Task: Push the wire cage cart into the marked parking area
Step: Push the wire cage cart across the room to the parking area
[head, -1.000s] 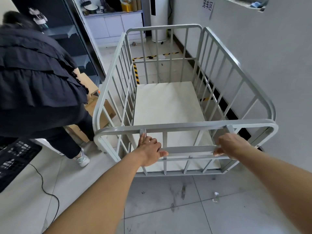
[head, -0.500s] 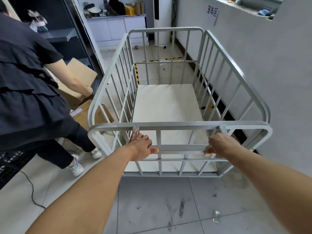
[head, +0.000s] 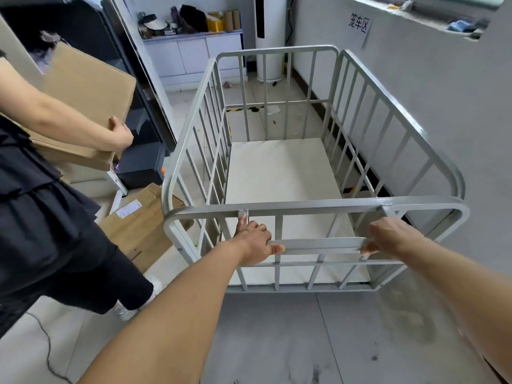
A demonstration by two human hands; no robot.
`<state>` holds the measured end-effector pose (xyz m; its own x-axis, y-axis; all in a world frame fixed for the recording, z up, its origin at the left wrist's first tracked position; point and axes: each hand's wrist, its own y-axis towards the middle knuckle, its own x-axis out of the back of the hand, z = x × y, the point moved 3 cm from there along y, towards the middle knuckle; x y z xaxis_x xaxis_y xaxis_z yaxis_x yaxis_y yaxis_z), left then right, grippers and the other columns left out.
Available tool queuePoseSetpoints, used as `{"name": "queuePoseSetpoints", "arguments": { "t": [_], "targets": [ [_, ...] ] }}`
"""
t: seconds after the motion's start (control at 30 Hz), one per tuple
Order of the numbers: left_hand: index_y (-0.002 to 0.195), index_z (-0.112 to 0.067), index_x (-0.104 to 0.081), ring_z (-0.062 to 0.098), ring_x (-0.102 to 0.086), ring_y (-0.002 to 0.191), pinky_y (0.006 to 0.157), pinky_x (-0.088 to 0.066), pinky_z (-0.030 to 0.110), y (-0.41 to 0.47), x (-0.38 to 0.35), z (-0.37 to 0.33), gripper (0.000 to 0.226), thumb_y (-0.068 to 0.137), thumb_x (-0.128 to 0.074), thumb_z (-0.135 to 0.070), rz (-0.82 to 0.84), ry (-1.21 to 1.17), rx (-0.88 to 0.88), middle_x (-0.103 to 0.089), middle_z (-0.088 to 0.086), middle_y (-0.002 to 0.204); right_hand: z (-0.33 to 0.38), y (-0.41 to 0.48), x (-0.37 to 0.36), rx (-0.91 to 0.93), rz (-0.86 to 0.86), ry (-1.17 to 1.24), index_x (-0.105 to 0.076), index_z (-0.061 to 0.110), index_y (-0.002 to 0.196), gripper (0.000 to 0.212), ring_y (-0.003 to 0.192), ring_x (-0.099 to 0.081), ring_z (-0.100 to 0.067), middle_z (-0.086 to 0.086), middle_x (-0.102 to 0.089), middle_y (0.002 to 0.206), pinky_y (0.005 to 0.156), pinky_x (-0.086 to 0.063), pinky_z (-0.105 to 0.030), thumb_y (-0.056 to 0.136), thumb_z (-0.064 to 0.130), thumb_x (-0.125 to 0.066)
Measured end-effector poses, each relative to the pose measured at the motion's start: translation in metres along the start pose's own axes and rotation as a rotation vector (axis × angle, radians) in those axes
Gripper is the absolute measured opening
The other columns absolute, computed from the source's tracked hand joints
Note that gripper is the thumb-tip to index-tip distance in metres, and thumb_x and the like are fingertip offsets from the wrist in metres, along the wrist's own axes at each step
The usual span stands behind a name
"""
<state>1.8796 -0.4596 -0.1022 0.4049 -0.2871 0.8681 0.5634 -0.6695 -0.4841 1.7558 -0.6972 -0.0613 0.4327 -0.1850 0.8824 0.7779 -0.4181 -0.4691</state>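
Head view, left to right: the bystander [head: 41, 206] at the left, bent low over the floor cartons a second ago, now stands more upright holding a cardboard box [head: 91, 87] clear of the cart's left side, so that flank looks freer to pass. The wire cage cart [head: 304, 206] has rolled forward along the right wall; the yellow-black floor tape [head: 241, 110], once seen well ahead through the bars, now shows just past the far rail, so I judge the parking area close but not yet entered. The left hand [head: 255, 242] and right hand [head: 388, 235] each stay wrapped around the flat mid-rail [head: 318, 243], fingers closed on it. The cart's wheels are hidden, the tape outline is only partly visible behind bars, and the wall sign [head: 358, 24] is too small to read surely.
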Motion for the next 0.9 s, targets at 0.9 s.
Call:
{"name": "queuePoseSetpoints", "arguments": {
  "t": [0.9],
  "targets": [
    [0.119, -0.009, -0.057, 0.027, -0.031, 0.136, 0.12, 0.013, 0.05, 0.223, 0.135, 0.117, 0.064, 0.096, -0.023, -0.058, -0.036, 0.072, 0.043, -0.051, 0.009, 0.125, 0.02, 0.248, 0.121, -0.029, -0.049, 0.085, -0.068, 0.01, 0.091, 0.032, 0.076, -0.052, -0.025, -0.006, -0.056, 0.083, 0.067, -0.039, -0.027, 0.086, 0.041, -0.065]
  ]
}}
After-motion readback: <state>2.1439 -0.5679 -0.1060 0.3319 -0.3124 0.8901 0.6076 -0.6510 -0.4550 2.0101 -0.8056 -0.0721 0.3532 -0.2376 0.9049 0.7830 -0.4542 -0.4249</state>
